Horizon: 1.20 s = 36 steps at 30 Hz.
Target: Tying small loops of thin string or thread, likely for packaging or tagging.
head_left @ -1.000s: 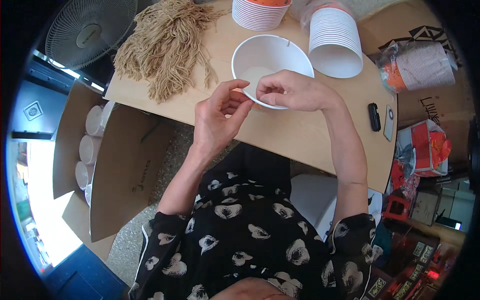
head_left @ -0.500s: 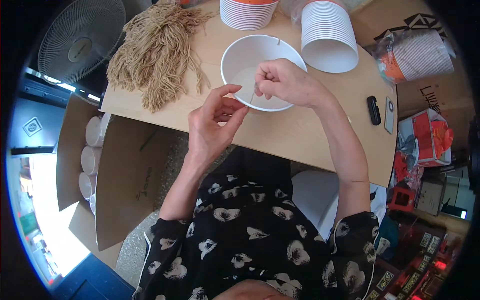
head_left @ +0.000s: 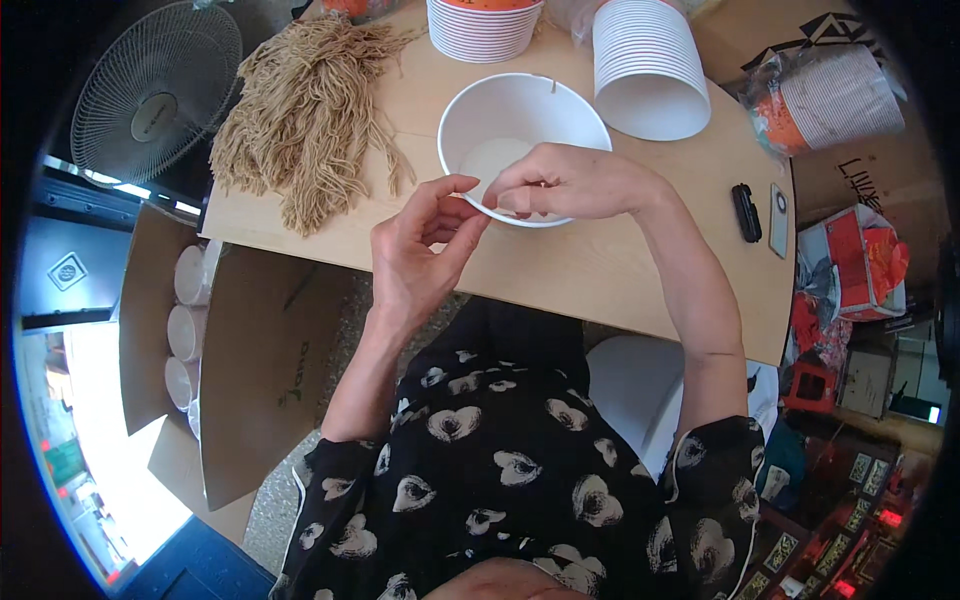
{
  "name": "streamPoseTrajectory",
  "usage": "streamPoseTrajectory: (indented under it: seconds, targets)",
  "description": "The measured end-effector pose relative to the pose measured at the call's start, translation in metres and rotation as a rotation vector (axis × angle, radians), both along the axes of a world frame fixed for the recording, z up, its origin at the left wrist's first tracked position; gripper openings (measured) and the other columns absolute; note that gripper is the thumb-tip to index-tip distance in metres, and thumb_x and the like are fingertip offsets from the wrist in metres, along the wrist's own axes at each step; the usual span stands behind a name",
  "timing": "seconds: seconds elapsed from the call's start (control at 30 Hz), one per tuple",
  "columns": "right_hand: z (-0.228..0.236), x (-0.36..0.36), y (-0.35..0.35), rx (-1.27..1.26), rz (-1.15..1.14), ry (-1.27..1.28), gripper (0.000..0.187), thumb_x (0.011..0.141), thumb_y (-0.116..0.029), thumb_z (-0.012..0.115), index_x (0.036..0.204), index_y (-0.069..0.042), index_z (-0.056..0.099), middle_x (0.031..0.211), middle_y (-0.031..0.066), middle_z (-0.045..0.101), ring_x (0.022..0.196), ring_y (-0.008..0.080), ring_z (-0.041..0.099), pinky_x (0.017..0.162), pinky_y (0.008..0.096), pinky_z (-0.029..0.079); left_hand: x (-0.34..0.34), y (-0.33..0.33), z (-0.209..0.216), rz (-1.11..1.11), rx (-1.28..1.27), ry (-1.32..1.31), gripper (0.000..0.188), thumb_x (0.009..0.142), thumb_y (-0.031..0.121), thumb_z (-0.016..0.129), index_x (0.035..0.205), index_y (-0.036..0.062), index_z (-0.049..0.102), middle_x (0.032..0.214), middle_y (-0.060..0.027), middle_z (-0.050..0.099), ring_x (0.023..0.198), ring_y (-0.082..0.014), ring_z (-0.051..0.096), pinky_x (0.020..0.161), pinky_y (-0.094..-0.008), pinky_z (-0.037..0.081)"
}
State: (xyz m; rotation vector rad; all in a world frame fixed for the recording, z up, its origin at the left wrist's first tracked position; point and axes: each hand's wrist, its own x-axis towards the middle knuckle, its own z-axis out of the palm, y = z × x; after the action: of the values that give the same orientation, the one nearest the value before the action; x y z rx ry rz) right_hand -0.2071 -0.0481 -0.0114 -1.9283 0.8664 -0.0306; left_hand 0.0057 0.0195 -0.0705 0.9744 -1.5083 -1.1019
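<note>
In the head view, the white bowl (head_left: 510,112) stands at the upper centre of the frame, on the table (head_left: 570,275). At its near rim, the left hand (head_left: 412,250) has thumb and index finger narrowly apart; I cannot tell whether its fingertips pinch anything. The right hand (head_left: 580,182) crosses over the near rim, its fingers curled close together, hiding whatever they may hold. Working well here probably means keeping the left fingertips steady at the rim, making small right-hand movements, and not pressing hard enough to tip the bowl. A pale round patch shows inside it; bottom or contents, I cannot tell. At the upper right lies a nested stack of white tubs (head_left: 648,50), the front one's mouth showing bare white inside. At left, a cardboard box (head_left: 265,370) holds pale round containers (head_left: 186,332).
</note>
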Motion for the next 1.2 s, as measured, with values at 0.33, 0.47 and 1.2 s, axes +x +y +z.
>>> streamPoseTrajectory:
  seconds: [0.33,0.47,1.2]
  targets:
    - [0.003,0.001,0.0,0.075,-0.097,-0.005,0.01,0.086,-0.009,0.057,0.082,0.0,0.059,0.082,0.0044,0.065,0.077,0.0105,0.059,0.071,0.0268,0.048,0.001,-0.001,0.001,-0.006,-0.017,-0.012,0.032,0.084,-0.005,0.071,0.115,-0.0016,0.062,0.088,-0.0093,0.071,0.083,-0.0132,0.07,0.075,-0.0265,0.059]
    - [0.005,-0.001,-0.004,0.276,-0.215,-0.13,0.012,0.088,-0.01,0.053,0.083,0.0,0.059,0.083,0.0074,0.066,0.077,0.0107,0.062,0.07,0.0257,0.051,0.002,-0.003,0.001,-0.024,-0.029,-0.042,0.032,0.084,-0.005,0.071,0.115,-0.0018,0.062,0.088,-0.0093,0.071,0.082,-0.0135,0.071,0.075,-0.0267,0.059]
    - [0.009,-0.002,0.058,-0.351,-0.493,-0.039,0.008,0.089,-0.006,0.064,0.09,0.002,0.063,0.072,0.0053,0.063,0.07,0.0109,0.06,0.065,0.0299,0.048,0.015,-0.007,0.0,0.138,-0.28,-0.223,0.023,0.083,-0.006,0.069,0.103,0.0019,0.063,0.086,-0.0093,0.068,0.074,-0.0161,0.07,0.067,-0.0268,0.057]
